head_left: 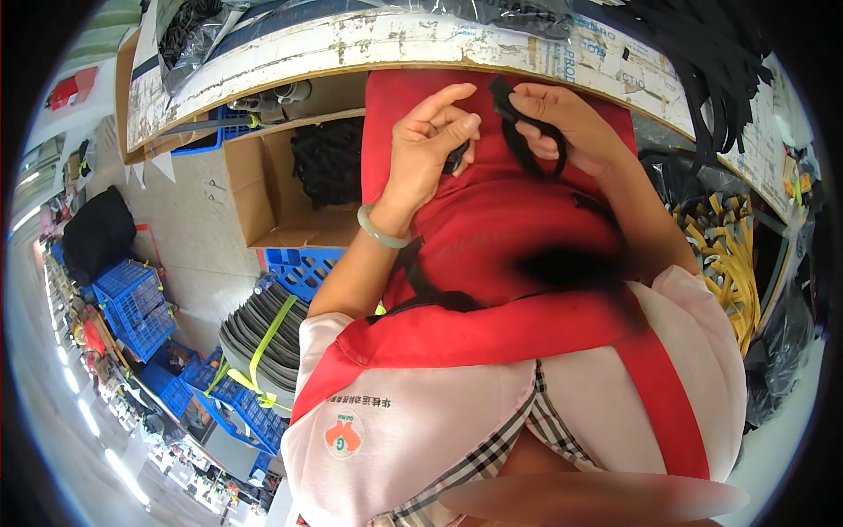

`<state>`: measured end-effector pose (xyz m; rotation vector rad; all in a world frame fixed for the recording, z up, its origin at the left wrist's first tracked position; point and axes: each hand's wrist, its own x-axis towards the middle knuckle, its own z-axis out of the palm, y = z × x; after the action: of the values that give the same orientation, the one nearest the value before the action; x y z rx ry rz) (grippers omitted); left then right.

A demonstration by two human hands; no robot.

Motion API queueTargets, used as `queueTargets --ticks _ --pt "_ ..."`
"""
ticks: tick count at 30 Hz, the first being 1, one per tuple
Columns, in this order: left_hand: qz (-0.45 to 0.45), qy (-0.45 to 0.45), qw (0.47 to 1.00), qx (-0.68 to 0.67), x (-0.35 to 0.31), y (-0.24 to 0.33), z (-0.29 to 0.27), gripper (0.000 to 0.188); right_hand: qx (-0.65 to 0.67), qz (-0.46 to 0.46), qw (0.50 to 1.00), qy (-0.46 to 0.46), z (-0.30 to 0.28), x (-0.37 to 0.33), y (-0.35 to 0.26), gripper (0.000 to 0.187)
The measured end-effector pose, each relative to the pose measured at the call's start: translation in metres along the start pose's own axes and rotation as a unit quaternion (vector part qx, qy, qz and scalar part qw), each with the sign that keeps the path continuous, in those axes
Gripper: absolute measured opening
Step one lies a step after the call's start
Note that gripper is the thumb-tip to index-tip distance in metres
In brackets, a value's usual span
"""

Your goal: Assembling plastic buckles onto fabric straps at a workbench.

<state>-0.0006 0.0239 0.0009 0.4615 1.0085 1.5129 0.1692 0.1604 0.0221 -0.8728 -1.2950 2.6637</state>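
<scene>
Over the lap of my red apron [492,220], both hands are raised near the table's edge. My right hand [566,123] pinches a black strap [529,156] between thumb and fingers; the strap bends down in a loop below the fingers, its end sticking up past the thumb. My left hand [432,145], with a pale bangle [379,230] at the wrist, has its index finger stretched toward the strap without touching it. The other fingers curl around a small dark thing [455,158], mostly hidden, whose kind I cannot make out.
A worn white table [351,46] curves across the front. Black straps [716,79] hang over its right side, with yellow straps [724,263] below. At left, a cardboard box [255,198] holds black straps [327,162]. Blue crates [132,303] and a bundled grey stack [263,338] stand behind.
</scene>
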Motion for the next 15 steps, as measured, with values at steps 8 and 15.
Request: queueTargets --ticks 8,15 --pt "0.242 -0.003 0.914 0.326 0.012 -0.006 -0.001 0.021 0.059 0.019 0.998 -0.008 0.016 0.006 0.019 0.026" --pt "0.014 0.055 0.986 0.160 0.012 -0.005 -0.001 0.003 -0.098 -0.101 0.981 0.135 0.011 0.000 0.013 0.022"
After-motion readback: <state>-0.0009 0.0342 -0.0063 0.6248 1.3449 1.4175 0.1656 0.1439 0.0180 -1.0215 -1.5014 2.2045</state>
